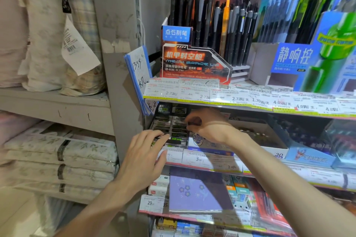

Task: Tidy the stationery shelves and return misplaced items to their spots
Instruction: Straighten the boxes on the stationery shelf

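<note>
Two hands in eraser tray [154, 124]: L hand [143, 157] flat/released, R hand [207, 126] pinching eraser [192, 121].

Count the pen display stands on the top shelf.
2. The red-and-black pen stand sits at the shelf's left end; the blue-and-green pen stand is beside it on the right, cut off by the frame, so more may lie beyond.
</note>
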The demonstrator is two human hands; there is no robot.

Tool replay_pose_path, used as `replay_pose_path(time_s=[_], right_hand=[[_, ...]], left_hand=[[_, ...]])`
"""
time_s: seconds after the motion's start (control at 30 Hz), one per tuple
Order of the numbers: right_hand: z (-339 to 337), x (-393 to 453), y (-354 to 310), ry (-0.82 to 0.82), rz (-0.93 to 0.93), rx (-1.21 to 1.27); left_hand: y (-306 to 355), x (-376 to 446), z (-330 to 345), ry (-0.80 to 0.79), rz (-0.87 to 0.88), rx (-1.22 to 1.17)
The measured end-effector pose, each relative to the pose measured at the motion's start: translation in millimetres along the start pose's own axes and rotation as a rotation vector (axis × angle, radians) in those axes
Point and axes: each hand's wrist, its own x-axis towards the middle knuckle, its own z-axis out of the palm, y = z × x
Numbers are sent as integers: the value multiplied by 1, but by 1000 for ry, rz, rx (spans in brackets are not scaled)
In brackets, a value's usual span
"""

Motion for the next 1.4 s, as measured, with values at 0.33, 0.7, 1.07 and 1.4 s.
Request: replay_pose_path(time_s=[0.33,0.7,1.07,1.4], right_hand=[[5,-16,-20,226,-326,-103],[31,6,-26,300,-103,278],[44,20,-42,91,-30,205],[44,18,-44,-57,-118,127]], left_hand=[[-7,-5,-17,23,4,-91],[-49,-1,-40,125,-56,166],[-56,-4,-38,106,-44,192],[-57,-4,-37,101,-43,202]])
